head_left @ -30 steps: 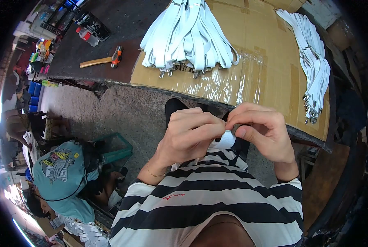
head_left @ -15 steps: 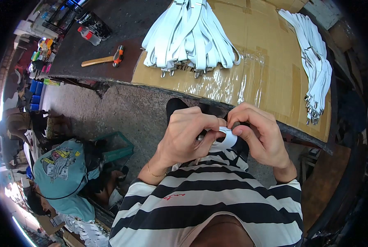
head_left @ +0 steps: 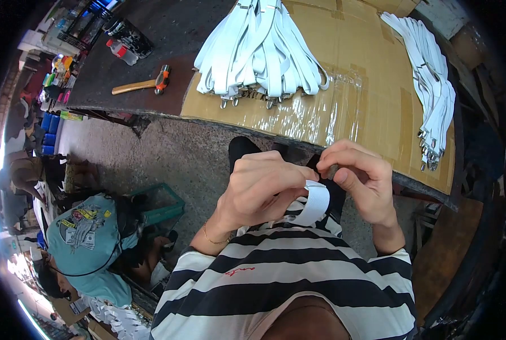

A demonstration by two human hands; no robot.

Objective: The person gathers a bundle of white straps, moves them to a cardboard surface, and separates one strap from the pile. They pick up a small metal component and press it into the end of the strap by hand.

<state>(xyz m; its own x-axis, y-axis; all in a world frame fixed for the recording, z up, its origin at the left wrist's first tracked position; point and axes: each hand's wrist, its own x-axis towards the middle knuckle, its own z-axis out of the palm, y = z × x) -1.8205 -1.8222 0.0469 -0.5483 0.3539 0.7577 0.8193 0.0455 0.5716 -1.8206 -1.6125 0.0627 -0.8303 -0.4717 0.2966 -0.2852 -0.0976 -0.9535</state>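
Observation:
A white strap (head_left: 314, 205) hangs in a curved loop in front of my striped shirt. My left hand (head_left: 264, 187) pinches its upper end between thumb and fingers. Just to the right, my right hand (head_left: 359, 175) is curled, with a small dark piece (head_left: 332, 171) between its thumb and fingers; what the piece is cannot be made out. The two hands are close together but apart, near the table's front edge. Beyond them a big bundle of white straps (head_left: 258, 54) with metal clips lies on the cardboard.
Cardboard (head_left: 372, 107) covers the table's right part, with a second strap bundle (head_left: 431, 85) on it. A hammer (head_left: 142, 86), a bottle (head_left: 122, 52) and a dark tumbler (head_left: 129, 37) stand or lie at the left. A person in a teal shirt (head_left: 86, 241) is at lower left.
My right hand has moved slightly right, away from my left hand. More of the white strap now shows, hanging lower and wider from my left hand.

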